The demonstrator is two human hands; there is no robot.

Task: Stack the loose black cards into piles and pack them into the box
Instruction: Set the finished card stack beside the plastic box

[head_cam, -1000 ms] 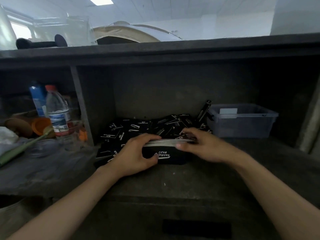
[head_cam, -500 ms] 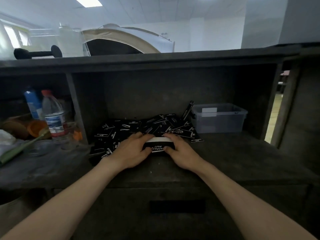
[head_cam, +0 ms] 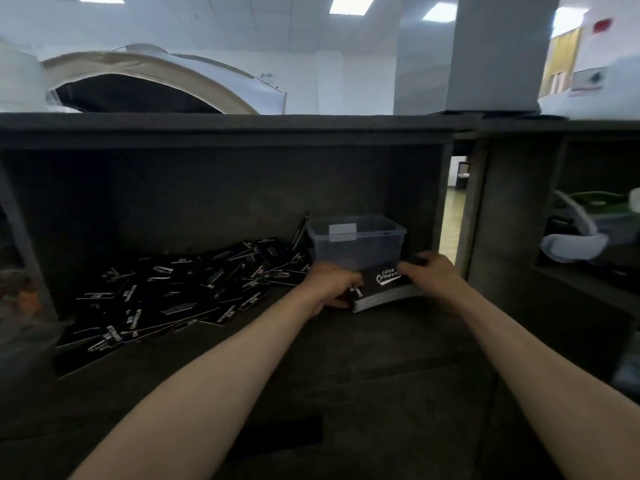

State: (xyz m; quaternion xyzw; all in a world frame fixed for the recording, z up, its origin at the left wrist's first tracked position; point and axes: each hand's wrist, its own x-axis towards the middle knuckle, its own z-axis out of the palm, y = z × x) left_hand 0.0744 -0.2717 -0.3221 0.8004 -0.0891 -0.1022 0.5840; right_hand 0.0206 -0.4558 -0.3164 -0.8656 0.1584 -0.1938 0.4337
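We hold 1 squared pile of black cards (head_cam: 381, 289) between both hands, just in front of the box (head_cam: 356, 247) and near its front wall. We cannot tell whether the pile's lower edge rests on the shelf (head_cam: 363, 344) or hangs clear of it. The left hand (head_cam: 332, 284) curls its fingers round the left end, and the right hand (head_cam: 434, 273) curls over the right end and top corner, so the pile is clamped from 2 sides only. Risk 1: the cards appear thin, smooth and glossy, so we judge that uneven pressure lets the middle of the pile shear and fan out. Risk 2: the pile is tilted, printed face toward us; if it meets the box rim at that angle, the lower cards may catch and spill. Risk 3: the box looks like light, translucent plastic with rounded corners and a white label at its rim, so a push against its wall could slide it back. We cannot tell whether a lid covers it; a closed lid would block entry. Risk 4: the loose cards (head_cam: 180, 292) lie in an overlapping heap to the left, reaching close to the box's left side, and a sweeping forearm could scatter them. The shelf is dark, matt and rough-looking, so black cards are hard to pick out against it.
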